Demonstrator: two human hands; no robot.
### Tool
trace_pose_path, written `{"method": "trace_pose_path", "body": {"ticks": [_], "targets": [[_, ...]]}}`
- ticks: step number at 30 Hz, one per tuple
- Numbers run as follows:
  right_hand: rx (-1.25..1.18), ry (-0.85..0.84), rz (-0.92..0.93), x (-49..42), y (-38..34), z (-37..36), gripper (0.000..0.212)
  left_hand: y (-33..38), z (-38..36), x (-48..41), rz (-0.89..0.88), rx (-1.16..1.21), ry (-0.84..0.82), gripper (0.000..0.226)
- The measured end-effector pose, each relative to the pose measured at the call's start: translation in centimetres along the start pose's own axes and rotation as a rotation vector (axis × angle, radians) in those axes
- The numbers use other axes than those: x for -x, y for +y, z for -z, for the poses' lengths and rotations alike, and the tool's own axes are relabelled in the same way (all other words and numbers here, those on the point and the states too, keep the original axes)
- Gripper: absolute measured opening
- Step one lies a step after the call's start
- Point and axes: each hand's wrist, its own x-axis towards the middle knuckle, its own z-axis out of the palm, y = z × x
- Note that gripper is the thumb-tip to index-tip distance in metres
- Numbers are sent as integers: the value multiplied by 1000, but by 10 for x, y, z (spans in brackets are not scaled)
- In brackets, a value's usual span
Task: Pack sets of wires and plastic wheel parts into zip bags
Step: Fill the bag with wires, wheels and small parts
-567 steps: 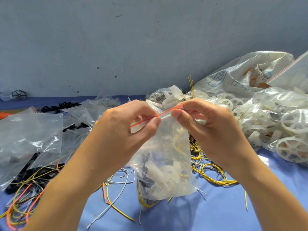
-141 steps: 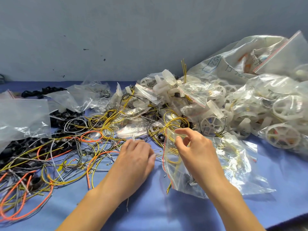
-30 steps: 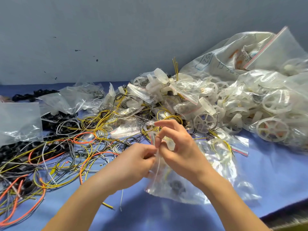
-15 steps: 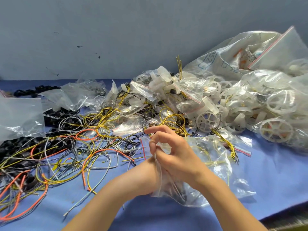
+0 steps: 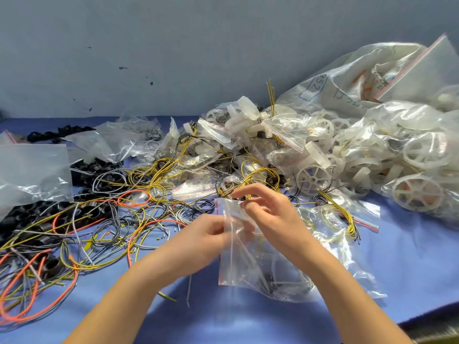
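A clear zip bag (image 5: 250,266) with a red strip lies on the blue cloth in front of me, holding white plastic parts, a dark part and thin wires. My right hand (image 5: 273,214) pinches the bag's upper edge between thumb and fingers. My left hand (image 5: 206,240) is blurred at the bag's left edge; its fingertips show through the plastic and seem to grip that side. A thin grey wire (image 5: 189,289) sticks out below the left hand. Loose wire coils (image 5: 139,212) in yellow, orange, grey and black spread to the left. White spoked wheels (image 5: 313,179) lie behind.
Filled zip bags (image 5: 407,170) pile up at the right against a big white sack (image 5: 347,88). Empty clear bags (image 5: 32,172) lie at the left over black ring parts (image 5: 22,214). A grey wall stands behind. The cloth's edge (image 5: 432,321) drops off at the lower right.
My left hand has drawn back to the left from behind the right hand and now sits at the bag's left edge. The right hand has lifted a little, still on the bag's top.
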Motion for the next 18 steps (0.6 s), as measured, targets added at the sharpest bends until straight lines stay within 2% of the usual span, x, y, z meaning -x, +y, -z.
{"method": "trace_pose_path", "body": {"ticks": [3, 6, 8, 11, 13, 15, 18], "targets": [[106, 7, -25, -2, 5, 2, 34, -4, 15, 3, 49, 173, 163, 24], [143, 12, -51, -1, 8, 1, 35, -8, 42, 9, 78, 206, 423, 26], [174, -8, -51, 0, 10, 0, 34, -13, 56, 12, 62, 84, 580, 26], [217, -21, -54, 2, 10, -1, 32, -26, 74, 19, 34, -333, 771, 27], [224, -3, -50, 1, 9, -1, 31, -33, 80, 24, 38, -552, 798, 26], [226, 19, -38, 0, 8, -1, 31, -35, 80, 25, 24, -643, 779, 24], [236, 27, -32, -1, 7, -2, 30, -38, 73, 21, -58, -800, 645, 22]]}}
